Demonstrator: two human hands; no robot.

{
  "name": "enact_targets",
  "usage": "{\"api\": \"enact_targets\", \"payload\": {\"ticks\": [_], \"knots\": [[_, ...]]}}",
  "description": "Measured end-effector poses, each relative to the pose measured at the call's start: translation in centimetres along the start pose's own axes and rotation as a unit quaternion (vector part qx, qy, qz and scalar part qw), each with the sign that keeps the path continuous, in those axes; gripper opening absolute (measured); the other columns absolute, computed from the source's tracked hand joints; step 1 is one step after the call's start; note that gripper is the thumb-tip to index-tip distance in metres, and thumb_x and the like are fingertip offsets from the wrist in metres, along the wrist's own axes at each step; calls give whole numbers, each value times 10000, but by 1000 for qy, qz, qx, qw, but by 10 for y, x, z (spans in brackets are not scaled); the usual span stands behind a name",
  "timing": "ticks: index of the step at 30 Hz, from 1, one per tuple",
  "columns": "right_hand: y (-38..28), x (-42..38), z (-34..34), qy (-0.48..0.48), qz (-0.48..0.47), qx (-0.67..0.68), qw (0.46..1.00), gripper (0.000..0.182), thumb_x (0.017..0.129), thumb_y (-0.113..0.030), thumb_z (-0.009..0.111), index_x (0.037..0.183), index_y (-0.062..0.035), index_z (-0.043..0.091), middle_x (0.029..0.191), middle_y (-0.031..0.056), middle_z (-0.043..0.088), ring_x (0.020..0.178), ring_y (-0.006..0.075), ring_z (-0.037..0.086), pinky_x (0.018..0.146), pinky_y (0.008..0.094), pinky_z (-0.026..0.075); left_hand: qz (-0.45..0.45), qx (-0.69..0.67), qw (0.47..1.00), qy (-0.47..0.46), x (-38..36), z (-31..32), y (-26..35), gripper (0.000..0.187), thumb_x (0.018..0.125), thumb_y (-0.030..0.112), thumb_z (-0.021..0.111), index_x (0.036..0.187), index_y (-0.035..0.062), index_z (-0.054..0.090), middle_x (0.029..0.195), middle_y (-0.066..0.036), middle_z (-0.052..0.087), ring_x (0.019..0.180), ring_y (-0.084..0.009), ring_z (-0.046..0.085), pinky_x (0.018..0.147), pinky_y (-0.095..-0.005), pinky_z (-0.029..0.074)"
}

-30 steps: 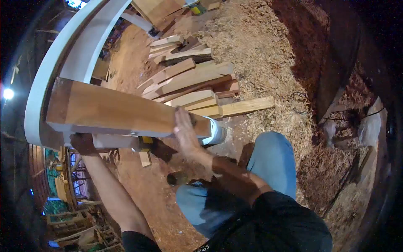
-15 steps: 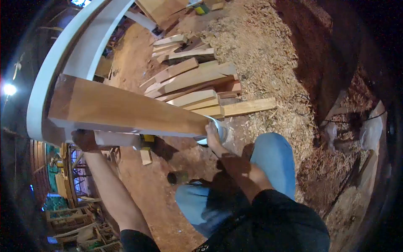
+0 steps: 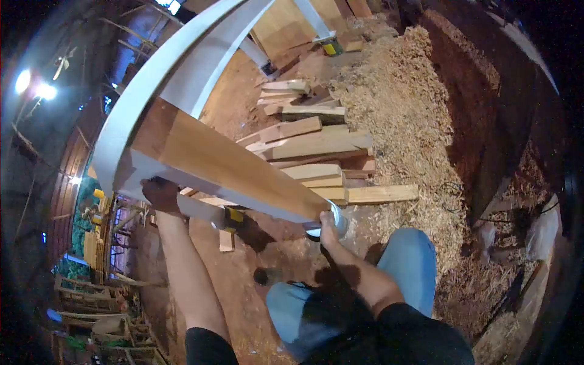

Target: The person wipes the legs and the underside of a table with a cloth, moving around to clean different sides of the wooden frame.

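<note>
A long brown wooden board (image 3: 231, 161) with a pale lower edge slants across in front of me. At its far upper end it meets a white curved frame (image 3: 137, 100). My left hand (image 3: 161, 194) is closed on the pale lower edge near that frame, its fingers partly hidden in shadow. My right hand (image 3: 328, 228) grips the board's near end, its fingertips partly out of sight. Just beyond it is a round white object (image 3: 341, 225), partly hidden. Below the board a white leg (image 3: 201, 210) reaches down to a yellow-and-black block-like piece (image 3: 233, 218).
Several cut wood pieces (image 3: 316, 146) lie piled on the dirt floor beyond the board. Wood shavings (image 3: 398, 115) spread along the right. More white legs (image 3: 311, 18) stand at the back. A dark round object (image 3: 263, 277) lies near my knees. Stacked timber (image 3: 103, 328) fills the lower left.
My view has shifted, so the board, frame and floor things appear farther right and lower. Both hands keep their hold on the board.
</note>
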State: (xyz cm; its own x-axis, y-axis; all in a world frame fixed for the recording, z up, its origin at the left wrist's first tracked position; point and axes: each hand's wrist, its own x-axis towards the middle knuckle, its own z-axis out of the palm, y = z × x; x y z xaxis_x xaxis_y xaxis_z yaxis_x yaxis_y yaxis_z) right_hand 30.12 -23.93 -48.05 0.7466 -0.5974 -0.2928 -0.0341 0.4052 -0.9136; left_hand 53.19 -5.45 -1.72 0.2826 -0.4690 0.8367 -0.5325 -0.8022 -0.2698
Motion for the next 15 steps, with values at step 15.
{"api": "enact_targets", "payload": {"ticks": [15], "knots": [[-195,-89,57,-39,-179,-86,979,725,1052,-478,290,1545,38,161,1629,218,126,1510,362,99,1224,418,92,-368,-577,725,77,8,20,16,432,980,356,517,1228,7,577,1169,-119,674,1050,-278,644,957,-401,498]]}}
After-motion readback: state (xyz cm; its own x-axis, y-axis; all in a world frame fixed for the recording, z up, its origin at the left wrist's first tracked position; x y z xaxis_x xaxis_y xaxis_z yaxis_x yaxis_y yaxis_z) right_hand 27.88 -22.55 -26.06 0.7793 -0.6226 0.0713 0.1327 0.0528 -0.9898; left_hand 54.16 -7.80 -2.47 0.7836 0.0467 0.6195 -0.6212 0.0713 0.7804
